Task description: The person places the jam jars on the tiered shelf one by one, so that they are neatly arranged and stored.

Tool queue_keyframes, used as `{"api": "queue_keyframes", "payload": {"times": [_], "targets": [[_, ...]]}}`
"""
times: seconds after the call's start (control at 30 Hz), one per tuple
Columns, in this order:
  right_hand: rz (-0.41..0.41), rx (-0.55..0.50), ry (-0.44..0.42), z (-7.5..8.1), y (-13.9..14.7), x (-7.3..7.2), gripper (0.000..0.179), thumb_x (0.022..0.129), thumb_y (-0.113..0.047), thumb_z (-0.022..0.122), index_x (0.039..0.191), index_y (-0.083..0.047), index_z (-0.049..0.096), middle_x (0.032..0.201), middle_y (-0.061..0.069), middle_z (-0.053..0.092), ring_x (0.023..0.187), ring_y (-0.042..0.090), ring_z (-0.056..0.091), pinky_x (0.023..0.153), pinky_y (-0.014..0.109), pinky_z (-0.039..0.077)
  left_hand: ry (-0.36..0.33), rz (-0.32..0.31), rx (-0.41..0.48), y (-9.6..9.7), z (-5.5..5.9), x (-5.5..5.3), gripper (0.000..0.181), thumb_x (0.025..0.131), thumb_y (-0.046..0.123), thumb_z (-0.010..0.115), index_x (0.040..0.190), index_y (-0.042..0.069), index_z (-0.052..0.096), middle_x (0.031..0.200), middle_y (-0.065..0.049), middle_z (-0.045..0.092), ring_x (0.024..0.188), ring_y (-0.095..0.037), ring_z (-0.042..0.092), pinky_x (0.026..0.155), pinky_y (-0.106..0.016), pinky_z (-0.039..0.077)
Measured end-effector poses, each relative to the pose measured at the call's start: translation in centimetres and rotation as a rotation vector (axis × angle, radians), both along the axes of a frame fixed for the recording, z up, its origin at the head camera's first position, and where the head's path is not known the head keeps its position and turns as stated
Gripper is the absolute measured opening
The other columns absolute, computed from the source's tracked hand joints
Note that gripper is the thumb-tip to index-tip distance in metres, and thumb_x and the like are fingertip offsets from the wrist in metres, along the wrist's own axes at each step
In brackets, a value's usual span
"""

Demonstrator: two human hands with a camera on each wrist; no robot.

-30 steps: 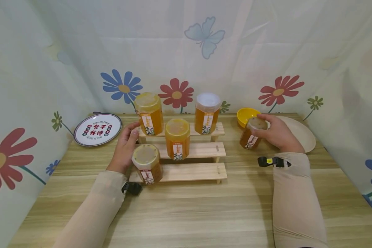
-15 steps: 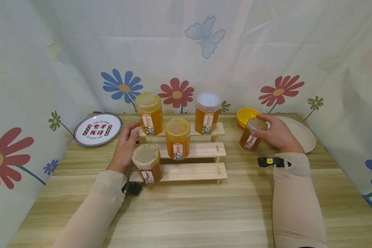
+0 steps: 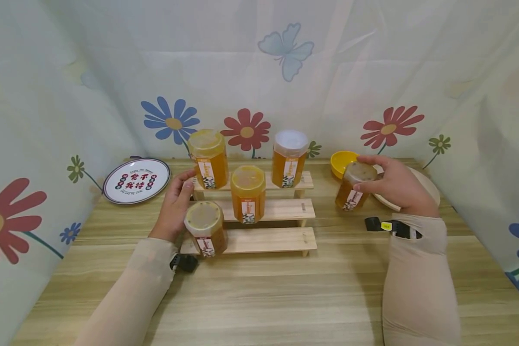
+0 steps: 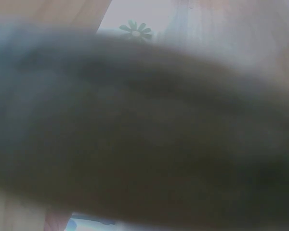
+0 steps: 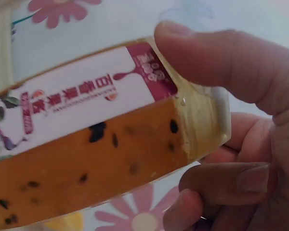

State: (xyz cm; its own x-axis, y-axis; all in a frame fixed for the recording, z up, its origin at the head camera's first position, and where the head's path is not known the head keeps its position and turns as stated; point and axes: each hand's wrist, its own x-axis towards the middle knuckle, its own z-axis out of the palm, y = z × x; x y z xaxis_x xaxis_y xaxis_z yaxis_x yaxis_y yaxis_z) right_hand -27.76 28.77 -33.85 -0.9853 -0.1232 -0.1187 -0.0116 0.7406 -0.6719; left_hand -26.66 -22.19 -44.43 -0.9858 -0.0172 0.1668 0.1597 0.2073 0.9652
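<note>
My right hand grips a plastic jar of orange, dark-seeded fruit jam around its lid end, thumb on the near side. The right wrist view shows this jam jar tilted, with a white and maroon label and the fingers curled under the lid. My left hand lies along the left end of a three-step wooden rack, fingertips right at the top step. Beside it, a seeded jam jar stands on the bottom step. A blurred dark shape covers most of the left wrist view.
On the middle step stands a yellow-lidded jar. The top step carries another yellow-lidded jar and a white-lidded jar. A printed plate is at left; a yellow bowl and beige plate are at right.
My right hand has shifted slightly to the right, and the jar in it leans more. The left hand and the jars on the rack have stayed put.
</note>
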Motion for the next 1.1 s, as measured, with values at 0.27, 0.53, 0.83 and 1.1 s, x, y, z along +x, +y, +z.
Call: {"api": "queue_keyframes", "payload": {"times": [0.27, 0.53, 0.83, 1.1], "targets": [[0.182, 0.017, 0.088, 2.6, -0.9, 3.2, 0.076, 0.087, -0.032, 0.089, 0.154, -0.026, 0.053, 0.097, 0.008, 0.065, 0.072, 0.024, 0.058, 0.059, 0.033, 0.045, 0.004, -0.001, -0.002, 0.0, -0.1, 0.0, 0.053, 0.115, 0.041, 0.038, 0.159, 0.012, 0.039, 0.165, -0.006, 0.038, 0.142, -0.022, 0.042, 0.117, -0.039, 0.036], [0.419, 0.002, 0.174, 3.5, -2.8, 4.6, 0.07, 0.082, -0.027, 0.093, 0.145, -0.021, 0.062, 0.095, -0.001, 0.066, 0.057, 0.02, 0.046, 0.057, 0.031, 0.044, 0.013, 0.007, -0.014, -0.1, -0.1, 0.0, 0.053, 0.115, 0.041, 0.039, 0.159, 0.012, 0.039, 0.165, -0.007, 0.039, 0.142, -0.022, 0.043, 0.116, -0.036, 0.036], [0.545, -0.051, 0.094, 3.3, -5.4, 4.8, 0.071, 0.079, -0.023, 0.095, 0.142, -0.016, 0.064, 0.12, 0.002, 0.065, 0.066, 0.018, 0.049, 0.062, 0.028, 0.046, -0.004, 0.013, -0.015, 0.1, 0.1, 0.2, 0.053, 0.115, 0.042, 0.038, 0.16, 0.014, 0.039, 0.165, -0.006, 0.039, 0.14, -0.022, 0.044, 0.115, -0.035, 0.037], [0.625, -0.092, 0.102, 2.6, -7.1, 4.7, 0.069, 0.08, -0.02, 0.094, 0.142, -0.012, 0.064, 0.14, 0.003, 0.063, 0.112, 0.021, 0.06, 0.089, 0.025, 0.054, -0.009, 0.011, -0.013, 0.1, 0.1, 0.2, 0.053, 0.115, 0.042, 0.039, 0.16, 0.015, 0.039, 0.166, -0.004, 0.037, 0.144, -0.023, 0.041, 0.121, -0.046, 0.032]]}}
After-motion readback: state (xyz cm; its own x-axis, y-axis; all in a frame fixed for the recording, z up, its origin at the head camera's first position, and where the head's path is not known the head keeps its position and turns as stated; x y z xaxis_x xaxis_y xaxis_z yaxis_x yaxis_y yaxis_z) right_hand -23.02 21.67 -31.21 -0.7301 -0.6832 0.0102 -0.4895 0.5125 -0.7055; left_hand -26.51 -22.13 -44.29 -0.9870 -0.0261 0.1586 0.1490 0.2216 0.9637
